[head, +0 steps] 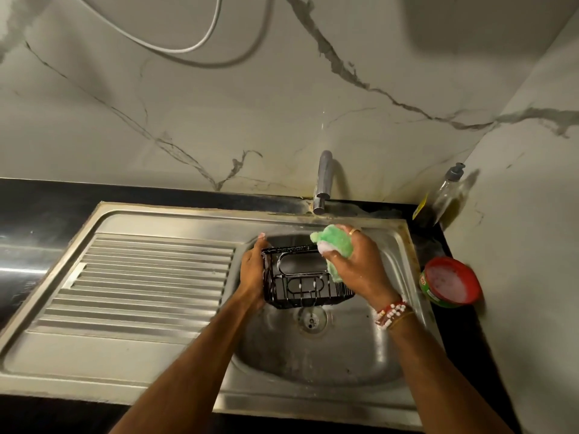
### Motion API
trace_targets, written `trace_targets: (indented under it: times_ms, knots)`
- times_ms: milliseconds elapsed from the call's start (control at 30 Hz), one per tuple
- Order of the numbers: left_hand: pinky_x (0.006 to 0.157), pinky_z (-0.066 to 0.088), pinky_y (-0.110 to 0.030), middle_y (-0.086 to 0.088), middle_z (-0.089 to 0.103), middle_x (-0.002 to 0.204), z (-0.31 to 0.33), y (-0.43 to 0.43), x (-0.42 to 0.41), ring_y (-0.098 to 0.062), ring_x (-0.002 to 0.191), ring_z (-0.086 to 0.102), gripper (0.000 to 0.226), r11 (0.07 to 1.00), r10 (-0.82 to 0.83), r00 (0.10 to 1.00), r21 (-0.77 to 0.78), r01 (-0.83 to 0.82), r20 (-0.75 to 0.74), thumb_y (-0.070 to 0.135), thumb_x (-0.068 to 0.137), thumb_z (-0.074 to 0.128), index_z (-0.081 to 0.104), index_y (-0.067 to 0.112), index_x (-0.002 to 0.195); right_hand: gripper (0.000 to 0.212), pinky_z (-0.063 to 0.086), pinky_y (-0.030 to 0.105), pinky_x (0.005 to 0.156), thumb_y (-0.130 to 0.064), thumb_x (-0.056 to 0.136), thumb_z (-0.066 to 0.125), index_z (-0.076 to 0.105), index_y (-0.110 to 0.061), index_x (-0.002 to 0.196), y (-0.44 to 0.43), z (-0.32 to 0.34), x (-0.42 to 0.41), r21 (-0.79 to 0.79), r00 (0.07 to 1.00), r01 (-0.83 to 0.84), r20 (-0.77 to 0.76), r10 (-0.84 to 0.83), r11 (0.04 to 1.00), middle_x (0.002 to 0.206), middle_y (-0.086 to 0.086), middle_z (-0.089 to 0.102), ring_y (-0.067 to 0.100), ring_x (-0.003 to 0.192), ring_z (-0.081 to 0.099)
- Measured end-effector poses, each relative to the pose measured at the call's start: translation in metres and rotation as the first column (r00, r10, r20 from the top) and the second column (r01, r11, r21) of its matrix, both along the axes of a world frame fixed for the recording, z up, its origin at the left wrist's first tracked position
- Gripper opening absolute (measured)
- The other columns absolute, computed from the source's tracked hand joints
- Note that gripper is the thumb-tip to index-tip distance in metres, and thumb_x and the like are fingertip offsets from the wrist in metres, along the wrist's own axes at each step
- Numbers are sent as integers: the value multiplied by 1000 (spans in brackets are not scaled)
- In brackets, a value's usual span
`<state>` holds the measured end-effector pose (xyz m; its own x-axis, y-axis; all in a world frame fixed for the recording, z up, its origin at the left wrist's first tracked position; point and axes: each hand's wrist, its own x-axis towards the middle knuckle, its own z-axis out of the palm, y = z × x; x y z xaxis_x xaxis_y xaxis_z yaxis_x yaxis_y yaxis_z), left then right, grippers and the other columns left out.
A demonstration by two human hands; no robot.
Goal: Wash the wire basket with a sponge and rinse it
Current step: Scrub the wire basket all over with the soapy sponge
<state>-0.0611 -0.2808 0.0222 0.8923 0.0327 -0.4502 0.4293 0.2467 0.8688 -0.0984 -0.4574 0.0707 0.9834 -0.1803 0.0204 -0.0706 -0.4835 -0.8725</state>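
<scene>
A steel sink (141, 349) is set in a dark counter under a marble wall.
The black wire basket (300, 285) is held over the basin, near its back edge, by the left hand (251, 274), whose fingers are curled around its left side. A foamy green sponge (336, 247) is gripped by the right hand (360, 267) against the basket's right end.

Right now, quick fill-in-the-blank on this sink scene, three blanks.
The sponge in the right hand is ____ in colour.
The wire basket is gripped by the ____ hand.
The round tub beside the sink has a ____ rim.
Missing: green; left; red.
</scene>
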Motion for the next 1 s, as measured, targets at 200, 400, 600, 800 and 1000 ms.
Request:
trace_targets:
  times_ms: [200,400,600,800,1000]
  knots:
    - [99,51,-52,-11,76,105,7,18,8,-27,102,71,64,925,-330,933,244,290,141,66,98,28,69,20,114,50,53,25,81,-17,84,69,52,-9,130,2,-4,4,-88,998,-35,45,39,996,112,3,63,16,99,60]
    - [61,55,-26,5,69,72,21,-7,-3,-6,60,63,34,541,-558,747,841,-2,361,39,105,44,73,22,96,49,50,19,79,-22,82,69,56,-12,128,13,0,9,-255,987,-31,146,70,967,111,5,67,17,98,64]
    - [53,57,-34,-3,65,58,8,-6,-5,-13,46,56,37,729,-294,892,684,-23,344,32,103,49,73,17,80,47,50,13,69,-6,79,73,57,-12,123,-2,18,18,-114,966,91,254,-59,989,108,-2,61,10,93,58]
    - [59,57,-50,-18,65,62,-5,5,-4,-45,60,59,45,901,-145,952,433,14,270,27,104,49,64,-1,71,35,51,26,54,-10,87,60,57,-21,120,3,1,16,-158,988,-49,140,72,986,101,6,64,12,71,58]
    - [51,54,-33,-7,66,57,-15,9,3,-20,51,61,43,957,-66,968,290,-7,241,22,103,50,67,1,70,49,33,37,100,-31,91,36,41,-28,139,35,-3,-3,-350,953,-145,202,226,926,131,-2,53,14,118,45]
